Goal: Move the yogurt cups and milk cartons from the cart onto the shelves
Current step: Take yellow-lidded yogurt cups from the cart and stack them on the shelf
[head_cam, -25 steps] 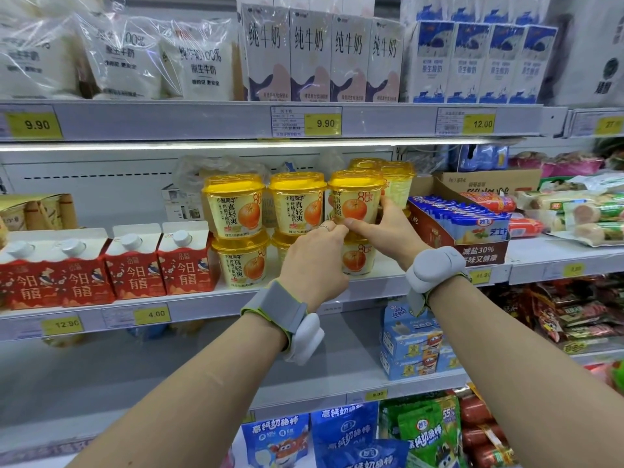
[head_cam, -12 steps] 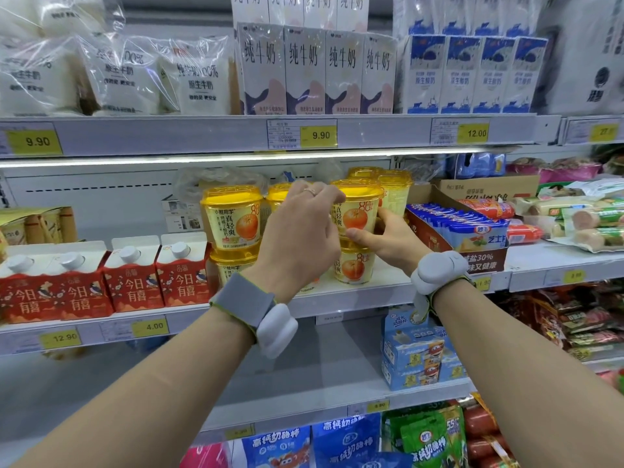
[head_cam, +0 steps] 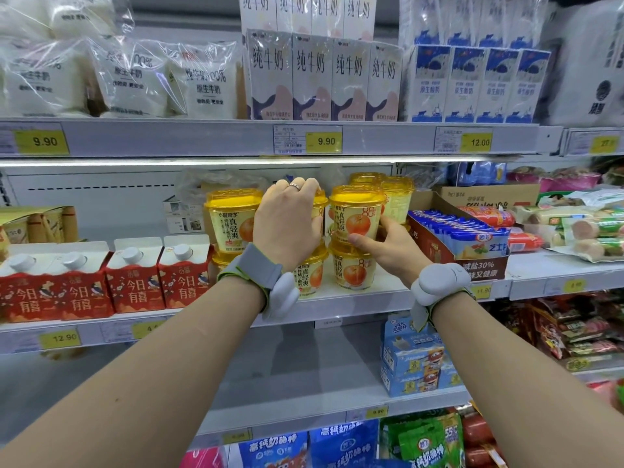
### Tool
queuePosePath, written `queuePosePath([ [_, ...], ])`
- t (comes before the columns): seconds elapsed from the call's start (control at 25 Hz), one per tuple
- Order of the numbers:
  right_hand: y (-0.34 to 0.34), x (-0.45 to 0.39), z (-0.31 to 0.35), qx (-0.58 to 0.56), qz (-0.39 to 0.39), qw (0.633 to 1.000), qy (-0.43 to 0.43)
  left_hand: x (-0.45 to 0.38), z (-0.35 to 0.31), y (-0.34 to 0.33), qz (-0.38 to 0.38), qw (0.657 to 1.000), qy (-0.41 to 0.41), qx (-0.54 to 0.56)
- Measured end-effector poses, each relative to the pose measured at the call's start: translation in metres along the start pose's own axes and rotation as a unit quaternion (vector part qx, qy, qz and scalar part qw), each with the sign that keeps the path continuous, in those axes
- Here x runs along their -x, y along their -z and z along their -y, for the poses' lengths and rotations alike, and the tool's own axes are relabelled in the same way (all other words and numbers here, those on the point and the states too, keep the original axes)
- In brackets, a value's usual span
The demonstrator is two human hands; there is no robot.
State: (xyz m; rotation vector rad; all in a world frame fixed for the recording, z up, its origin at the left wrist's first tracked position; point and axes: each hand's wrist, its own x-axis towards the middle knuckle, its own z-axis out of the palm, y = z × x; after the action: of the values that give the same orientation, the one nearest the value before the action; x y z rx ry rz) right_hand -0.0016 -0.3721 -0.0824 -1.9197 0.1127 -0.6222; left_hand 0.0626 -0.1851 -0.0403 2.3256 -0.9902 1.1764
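Left hand point(head_cam: 287, 219) grip curling over a top-tier yogurt cup point(head_cam: 319, 211), right hand point(head_cam: 385, 246) pinching its neighbour point(head_cam: 356, 214); stacks being straightened, releasing gently likely next.

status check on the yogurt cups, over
Left hand grip wrapped over the middle top yogurt cup. Right hand thumb on the right stack's top cup, fingers behind it. Cups two high on the shelf. Cheese box close on the right.

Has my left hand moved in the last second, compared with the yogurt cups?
Yes. The left hand rose from the lower middle cup to grip the upper middle cup.
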Motion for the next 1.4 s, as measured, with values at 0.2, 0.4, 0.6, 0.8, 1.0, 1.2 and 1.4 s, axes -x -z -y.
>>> queuePosePath([
  [0.2, -0.007, 0.000, 0.000, 0.007, -0.013, 0.999, -0.031, 0.000, -0.001, 0.000, 0.002, 1.000, 0.021, 0.017],
  [0.4, -0.022, -0.001, -0.006, 0.060, -0.084, 0.994, -0.027, 0.001, -0.004, -0.006, -0.017, 0.999, 0.032, 0.007],
  [0.6, -0.015, -0.006, -0.003, 0.041, -0.054, 0.997, -0.037, 0.001, -0.004, -0.008, -0.019, 0.999, 0.034, 0.011],
  [0.8, -0.013, -0.004, -0.003, 0.025, -0.041, 0.998, -0.035, 0.003, -0.005, -0.010, -0.028, 0.998, 0.045, 0.018],
  [1.0, -0.011, -0.004, -0.005, -0.002, -0.018, 0.999, -0.031, 0.004, -0.004, -0.012, -0.035, 0.998, 0.042, 0.019],
  [1.2, -0.009, -0.003, -0.002, -0.014, -0.004, 1.000, -0.022, 0.003, -0.002, -0.010, -0.037, 0.998, 0.038, 0.016],
  [1.4, -0.008, -0.003, -0.004, -0.021, 0.003, 0.999, -0.026, 0.005, -0.001, -0.010, -0.036, 0.999, 0.027, 0.012],
])
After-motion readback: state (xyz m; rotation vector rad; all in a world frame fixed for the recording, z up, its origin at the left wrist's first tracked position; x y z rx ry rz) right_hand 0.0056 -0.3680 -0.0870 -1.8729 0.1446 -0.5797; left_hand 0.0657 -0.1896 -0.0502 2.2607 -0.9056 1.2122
